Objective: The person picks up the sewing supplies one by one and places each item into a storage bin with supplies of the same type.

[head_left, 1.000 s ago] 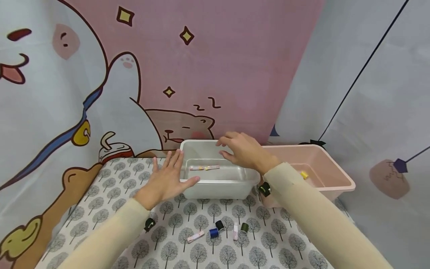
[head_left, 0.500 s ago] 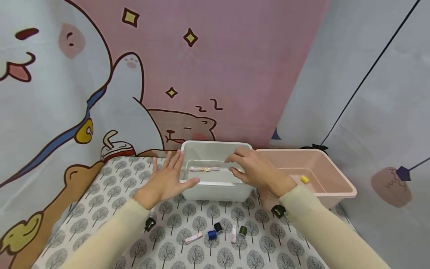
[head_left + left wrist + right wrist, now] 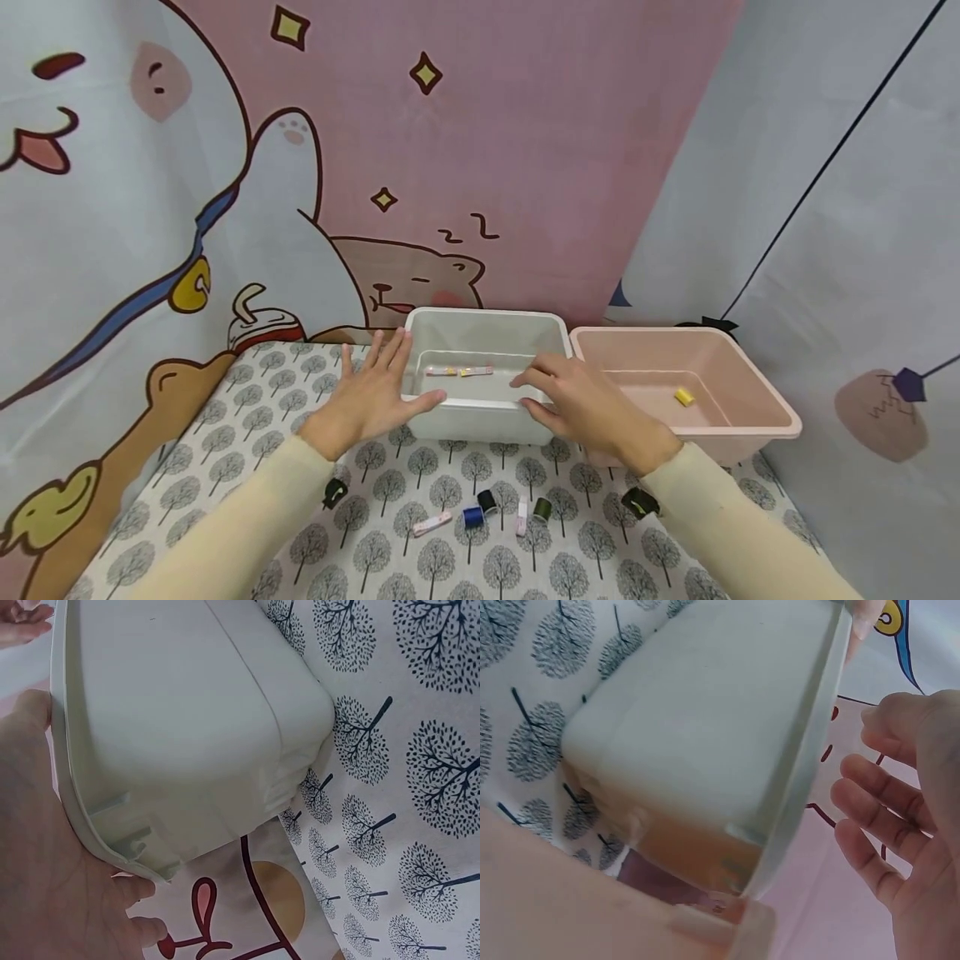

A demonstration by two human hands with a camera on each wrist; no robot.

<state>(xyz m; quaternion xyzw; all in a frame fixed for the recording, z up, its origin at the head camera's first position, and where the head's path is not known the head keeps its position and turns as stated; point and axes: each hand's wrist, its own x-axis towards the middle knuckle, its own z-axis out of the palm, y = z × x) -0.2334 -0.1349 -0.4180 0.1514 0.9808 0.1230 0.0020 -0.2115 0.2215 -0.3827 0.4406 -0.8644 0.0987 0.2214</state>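
A white plastic bin (image 3: 480, 422) stands toward the back of the table. My left hand (image 3: 366, 398) lies at its front left corner with fingers spread and straight. In the left wrist view the thumb (image 3: 34, 709) is at the rim and the fingertips show past the corner. My right hand (image 3: 581, 404) hovers over the bin's front right part, fingers loosely bent and nothing between them; the right wrist view shows the fingers (image 3: 885, 799) apart from the rim. Inside the bin lie two small folded pale strips with yellow marks, a left strip (image 3: 441, 372) and a right strip (image 3: 476, 371).
A pink bin (image 3: 757, 432) stands right beside the white one, with a yellow thread spool (image 3: 684, 397) inside. Nearer on the tree-print cloth (image 3: 375, 567) are blue (image 3: 472, 517), black (image 3: 487, 501) and green spools (image 3: 542, 509) and two pinkish folded strips (image 3: 432, 524). A printed curtain (image 3: 525, 167) hangs behind.
My right hand has come from the white bin's back right down toward its front right rim, uncovering more of the pink bin. My left hand has stayed at the corner.
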